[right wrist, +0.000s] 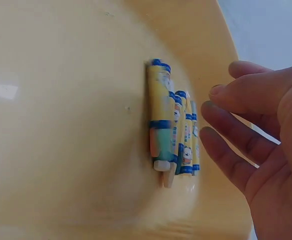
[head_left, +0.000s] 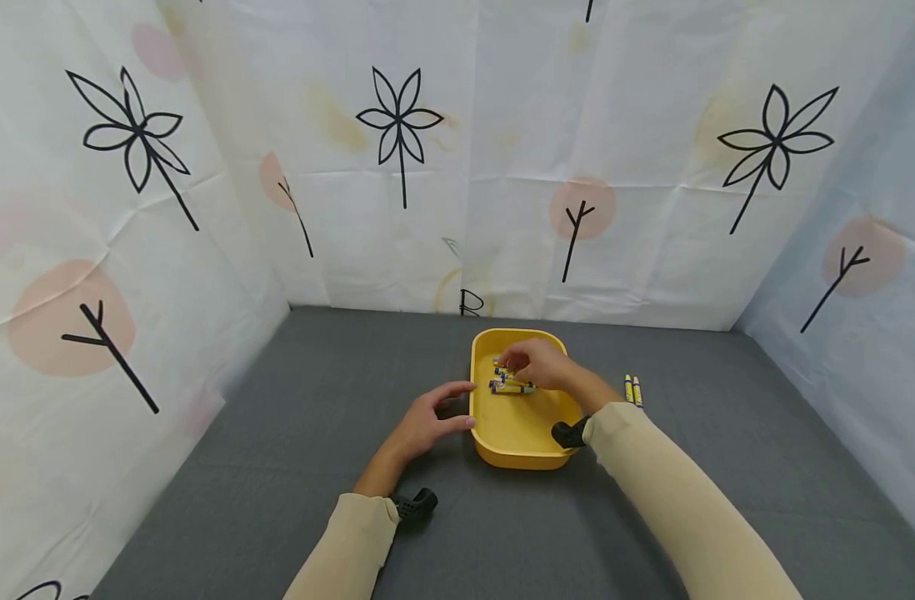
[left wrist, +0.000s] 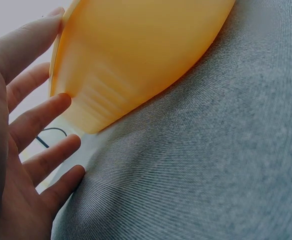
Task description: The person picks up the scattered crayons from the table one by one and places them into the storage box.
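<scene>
A yellow plastic tray (head_left: 517,429) with rounded corners stands on the grey cloth. Inside lie several crayons (head_left: 512,389) in yellow and blue wrappers, side by side in a loose row. My right hand (head_left: 543,365) is over this row, its fingers loosely bent. In the right wrist view the fingertips (right wrist: 208,135) are right beside the crayons (right wrist: 160,100), with none in their grasp. At the tray's left side is my left hand (head_left: 422,423). Its thumb and fingers are spread against the wall (left wrist: 136,55), as the left wrist view shows.
Two more crayons (head_left: 633,390) lie on the grey cloth (head_left: 727,467) to the right of the tray, close by the right forearm. White fabric (head_left: 502,108) with drawn flowers and trees hangs behind and on both sides. Each wrist wears a black device (head_left: 418,505).
</scene>
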The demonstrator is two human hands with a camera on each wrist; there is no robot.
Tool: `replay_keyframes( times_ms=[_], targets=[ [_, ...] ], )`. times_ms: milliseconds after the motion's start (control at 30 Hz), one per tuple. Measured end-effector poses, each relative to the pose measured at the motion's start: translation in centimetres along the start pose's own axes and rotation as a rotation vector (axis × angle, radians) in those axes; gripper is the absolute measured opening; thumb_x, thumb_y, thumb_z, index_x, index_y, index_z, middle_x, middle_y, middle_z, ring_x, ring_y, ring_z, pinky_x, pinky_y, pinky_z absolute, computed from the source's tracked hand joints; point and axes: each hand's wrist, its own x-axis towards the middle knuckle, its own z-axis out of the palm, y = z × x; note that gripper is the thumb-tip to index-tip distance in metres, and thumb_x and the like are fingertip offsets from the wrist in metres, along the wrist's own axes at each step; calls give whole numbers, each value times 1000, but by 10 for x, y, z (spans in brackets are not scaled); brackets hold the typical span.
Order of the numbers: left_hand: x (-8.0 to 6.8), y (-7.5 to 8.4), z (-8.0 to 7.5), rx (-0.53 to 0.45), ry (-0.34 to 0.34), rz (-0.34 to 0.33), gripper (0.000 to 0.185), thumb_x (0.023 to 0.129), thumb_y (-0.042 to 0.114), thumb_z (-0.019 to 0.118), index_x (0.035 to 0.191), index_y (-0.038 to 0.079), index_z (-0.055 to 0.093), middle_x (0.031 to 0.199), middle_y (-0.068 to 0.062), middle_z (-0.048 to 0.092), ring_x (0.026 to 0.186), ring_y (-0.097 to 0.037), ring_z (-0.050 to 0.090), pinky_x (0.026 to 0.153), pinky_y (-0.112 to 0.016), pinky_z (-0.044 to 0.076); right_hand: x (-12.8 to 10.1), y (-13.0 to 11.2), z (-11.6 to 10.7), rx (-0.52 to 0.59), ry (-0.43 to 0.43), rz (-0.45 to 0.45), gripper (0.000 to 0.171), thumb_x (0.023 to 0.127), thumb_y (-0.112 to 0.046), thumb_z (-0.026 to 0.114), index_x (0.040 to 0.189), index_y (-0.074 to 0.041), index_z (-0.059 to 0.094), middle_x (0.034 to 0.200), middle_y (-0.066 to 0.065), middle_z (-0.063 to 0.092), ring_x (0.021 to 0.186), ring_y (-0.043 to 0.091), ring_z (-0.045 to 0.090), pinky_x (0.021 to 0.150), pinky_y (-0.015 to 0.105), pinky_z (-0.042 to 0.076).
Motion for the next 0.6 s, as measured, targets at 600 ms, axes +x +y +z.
replay_keyframes(
  times_ms=[600],
  targets=[
    [-2, 3, 1, 0, 18, -22, 51, 90, 16, 70, 138, 8, 54, 142, -10, 50, 131, -32, 43, 108, -53, 33, -48, 10, -31, 36, 292, 65, 26, 92, 0, 63, 118, -2, 64, 112, 15, 64, 100, 31, 60, 85, 46, 52]
  ],
)
